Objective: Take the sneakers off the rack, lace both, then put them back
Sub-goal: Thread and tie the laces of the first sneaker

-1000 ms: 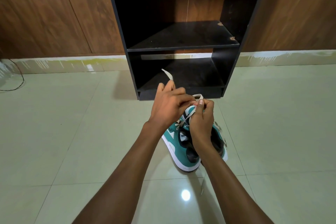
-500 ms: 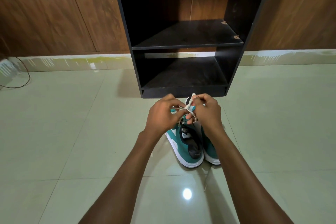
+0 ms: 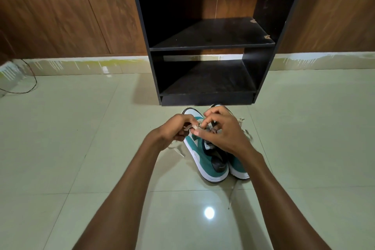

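1. Two teal and white sneakers (image 3: pixel 211 160) sit side by side on the tiled floor (image 3: pixel 81 148), just in front of the black rack (image 3: pixel 209 46).
2. The left hand (image 3: pixel 172 132) has its fingers pinching a beige lace (image 3: pixel 192 127) above the left sneaker.
3. The right hand (image 3: pixel 225 130) has its fingers curled, pinching the same lace.

Two teal-and-white sneakers (image 3: pixel 211 160) stood side by side on the floor near the black rack (image 3: pixel 211 50), laces (image 3: pixel 233 193) loose.
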